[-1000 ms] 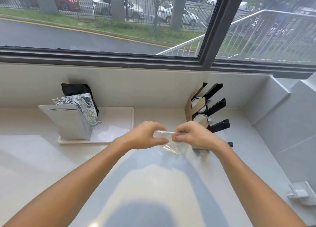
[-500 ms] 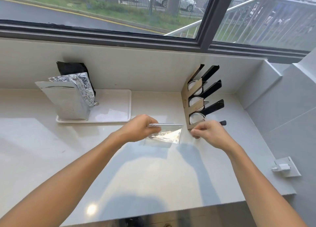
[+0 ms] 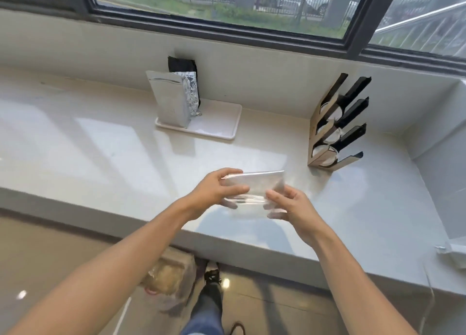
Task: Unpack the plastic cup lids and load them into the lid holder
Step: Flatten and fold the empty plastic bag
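Note:
A clear plastic bag (image 3: 254,192) hangs above the counter's front edge, held flat between both hands. My left hand (image 3: 216,191) pinches its left side, thumb on top. My right hand (image 3: 290,206) grips its right lower corner with fingers curled on the film. I cannot tell whether the bag holds anything. The lid holder (image 3: 332,130), a slanted rack with black slots, stands at the back right of the counter with clear lids (image 3: 325,155) in its slots.
A white tray (image 3: 214,128) at the back holds a silver foil pouch (image 3: 171,100) and a black bag behind it. A white wall socket (image 3: 456,254) sits at the far right. Below the counter on the floor are a plastic-wrapped parcel (image 3: 169,276) and my shoe.
My right hand left the holder and came back to take the bag's right side. Both hands and the bag have drawn back toward the counter's front edge, and the view has tilted down.

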